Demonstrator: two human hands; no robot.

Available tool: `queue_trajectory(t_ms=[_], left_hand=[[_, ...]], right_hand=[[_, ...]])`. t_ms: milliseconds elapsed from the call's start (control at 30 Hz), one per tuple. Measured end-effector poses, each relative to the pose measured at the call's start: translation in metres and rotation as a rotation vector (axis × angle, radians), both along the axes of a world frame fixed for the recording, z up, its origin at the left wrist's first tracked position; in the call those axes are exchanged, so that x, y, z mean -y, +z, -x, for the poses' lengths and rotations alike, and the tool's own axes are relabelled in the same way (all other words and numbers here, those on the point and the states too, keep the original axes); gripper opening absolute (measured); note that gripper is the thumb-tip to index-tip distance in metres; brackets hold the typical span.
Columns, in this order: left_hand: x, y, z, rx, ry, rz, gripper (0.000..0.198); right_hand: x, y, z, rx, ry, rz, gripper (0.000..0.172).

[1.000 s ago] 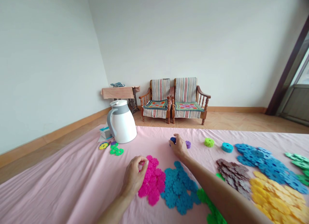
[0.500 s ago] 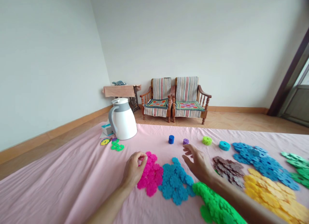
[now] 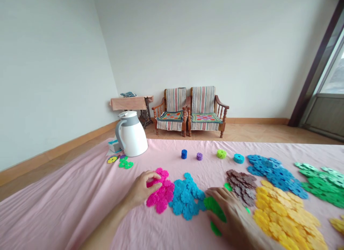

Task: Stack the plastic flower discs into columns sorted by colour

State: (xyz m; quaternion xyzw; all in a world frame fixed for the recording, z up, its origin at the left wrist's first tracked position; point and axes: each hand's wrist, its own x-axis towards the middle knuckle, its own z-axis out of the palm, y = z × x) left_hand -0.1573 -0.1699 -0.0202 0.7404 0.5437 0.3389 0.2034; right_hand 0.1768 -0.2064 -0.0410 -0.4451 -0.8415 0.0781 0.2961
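My left hand [image 3: 141, 190] is at the left edge of a pile of pink flower-shaped plastic discs [image 3: 164, 192]. Its thumb and fingers are apart, with pink showing in the gap between them. Over the heap of green discs [image 3: 215, 208] lies my right hand [image 3: 228, 210], fingers spread, covering most of that heap. Whether it presses on the green pieces I cannot tell. Between the two hands sits a pile of light blue discs [image 3: 186, 196].
Beyond the hands stand small stacks: dark blue [image 3: 184, 154], purple [image 3: 199, 156], lime [image 3: 221, 154] and teal [image 3: 238, 158]. Brown [image 3: 242, 187], yellow [image 3: 285, 214], blue [image 3: 276, 173] and green piles [image 3: 325, 185] lie rightward. A white jug [image 3: 134, 137] stands back left on the pink cloth [image 3: 67, 196].
My right hand has come down and back from near the purple stack onto the green heap. My left thumb and fingers have parted beside the pink pile. The view has turned slightly right.
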Motion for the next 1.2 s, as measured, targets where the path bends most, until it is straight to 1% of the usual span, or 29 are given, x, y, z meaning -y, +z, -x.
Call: queue_trajectory(t_ms=[67,133,233,400,533,733,800,900,967,1033,1133,1200], left_hand=[[0.004,0.007,0.006,-0.032,-0.101,0.058,0.034],[0.007,0.012,0.009,-0.081,-0.155,0.075,0.044],[0.009,0.014,0.008,-0.113,-0.151,0.069,0.039],[0.014,0.019,-0.003,-0.133,-0.121,0.100,0.030],[0.020,0.024,-0.011,-0.163,-0.133,0.164,0.027],[0.021,0.026,-0.012,-0.152,-0.144,0.229,0.026],[0.020,0.027,-0.012,-0.165,-0.128,0.187,0.028],[0.020,0.030,-0.015,-0.192,-0.112,0.042,0.035],[0.022,0.031,-0.020,-0.222,-0.147,-0.028,0.041],[0.025,0.029,-0.027,-0.269,-0.209,-0.043,0.049],[0.030,0.022,-0.039,-0.337,-0.257,-0.063,0.056],[0.031,0.018,-0.044,-0.358,-0.253,-0.086,0.050]], right_hand=[[0.003,-0.002,-0.003,0.052,0.013,-0.006,0.031],[0.003,-0.005,-0.006,0.074,0.004,0.009,0.029],[0.002,-0.012,-0.010,0.078,-0.024,0.028,0.029],[0.001,-0.019,-0.012,0.041,-0.030,0.040,0.025],[0.000,-0.017,-0.013,0.017,-0.012,0.025,0.023],[0.004,-0.010,-0.012,0.028,0.022,0.027,0.021],[0.005,-0.008,-0.012,0.029,0.023,0.015,0.021],[0.007,-0.003,-0.008,0.032,0.033,-0.009,0.024],[0.010,0.003,-0.002,0.046,0.060,-0.023,0.026],[0.014,0.009,0.006,0.062,0.079,-0.044,0.029],[0.019,0.013,0.016,0.078,0.052,-0.081,0.041],[0.020,0.010,0.019,0.087,0.006,-0.105,0.050]])
